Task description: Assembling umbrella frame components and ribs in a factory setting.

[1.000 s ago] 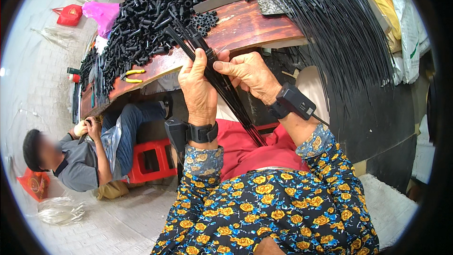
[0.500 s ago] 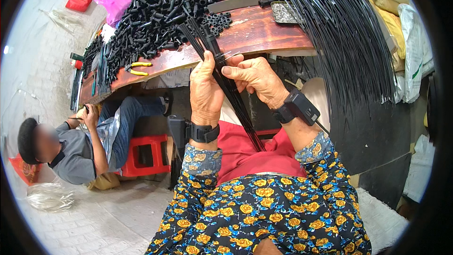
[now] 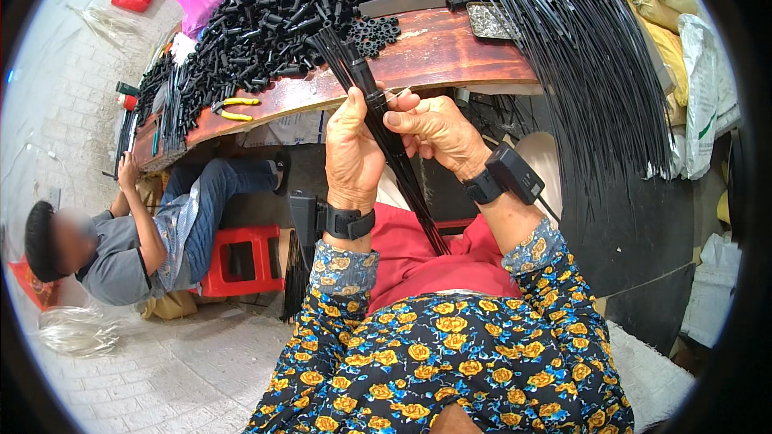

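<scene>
My left hand (image 3: 354, 153) is wrapped around a bundle of thin black rods (image 3: 412, 191), which slants from over the table's near edge down to my lap. A black tubular piece (image 3: 363, 74) lies along the upper part of the bundle. Close beside it, my right hand (image 3: 442, 133) is closed, thumb against fingers, pinching a thin whitish strand (image 3: 394, 96) at the bundle's side. How far the strand runs around the rods is hidden by my fingers.
Black tubular parts (image 3: 273, 24) heap on the reddish wooden table (image 3: 450, 56). Yellow-handled pliers (image 3: 237, 108) lie near its edge. A metal tray (image 3: 492, 22) and long black rods (image 3: 595, 72) are at right. A seated co-worker (image 3: 121, 253) is at left, near a red stool (image 3: 241, 261).
My hands keep nearly the same hold on the bundle and strand. At left, the co-worker's hands have moved up toward the table's end, and the arms reach out further.
</scene>
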Demonstrator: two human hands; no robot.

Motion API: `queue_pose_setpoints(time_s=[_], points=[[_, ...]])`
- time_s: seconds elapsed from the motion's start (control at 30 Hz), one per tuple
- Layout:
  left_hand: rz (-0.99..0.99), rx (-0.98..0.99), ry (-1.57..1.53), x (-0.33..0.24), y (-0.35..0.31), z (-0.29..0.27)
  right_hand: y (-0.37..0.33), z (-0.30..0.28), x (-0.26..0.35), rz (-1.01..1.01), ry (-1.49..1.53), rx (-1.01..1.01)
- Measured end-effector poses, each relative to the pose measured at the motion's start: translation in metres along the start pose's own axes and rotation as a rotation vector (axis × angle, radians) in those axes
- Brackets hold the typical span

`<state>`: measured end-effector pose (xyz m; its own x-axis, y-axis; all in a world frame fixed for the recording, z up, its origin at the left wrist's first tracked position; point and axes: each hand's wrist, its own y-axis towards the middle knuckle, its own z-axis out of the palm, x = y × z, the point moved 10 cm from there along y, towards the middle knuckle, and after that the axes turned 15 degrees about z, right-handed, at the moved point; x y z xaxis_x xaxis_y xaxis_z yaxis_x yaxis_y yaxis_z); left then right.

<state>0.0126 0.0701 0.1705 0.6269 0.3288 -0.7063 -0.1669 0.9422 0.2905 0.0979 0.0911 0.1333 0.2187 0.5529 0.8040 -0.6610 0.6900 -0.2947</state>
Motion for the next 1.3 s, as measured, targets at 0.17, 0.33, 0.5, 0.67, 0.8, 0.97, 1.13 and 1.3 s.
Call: queue_pose_setpoints(time_s=[0.17,0.33,0.5,0.67,0.8,0.97,1.13,1.3], points=[[0.008,0.003,0.080,-0.007,0.000,-0.004,-0.008,0.005,0.009,-0.010,-0.104,-0.047],[0.011,-0.035,0.136,-0.003,0.002,-0.006,-0.010,0.004,0.015,-0.088,-0.095,-0.041],[0.036,-0.076,0.220,-0.002,0.004,-0.007,-0.012,0.002,0.021,-0.055,-0.027,-0.026],[0.120,-0.144,0.249,-0.005,0.006,-0.007,-0.012,-0.002,0.022,-0.129,-0.063,-0.120],[0.144,-0.184,0.276,-0.005,0.006,-0.008,-0.005,-0.010,0.021,-0.241,-0.059,-0.161],[0.115,-0.147,0.260,-0.004,0.007,-0.005,-0.010,-0.007,0.028,-0.261,-0.050,-0.126],[0.058,-0.088,0.176,0.004,0.010,-0.009,-0.010,-0.002,0.024,-0.085,-0.092,-0.011],[0.045,-0.084,0.080,0.003,0.006,0.003,-0.004,-0.003,0.018,-0.044,-0.122,0.014]])
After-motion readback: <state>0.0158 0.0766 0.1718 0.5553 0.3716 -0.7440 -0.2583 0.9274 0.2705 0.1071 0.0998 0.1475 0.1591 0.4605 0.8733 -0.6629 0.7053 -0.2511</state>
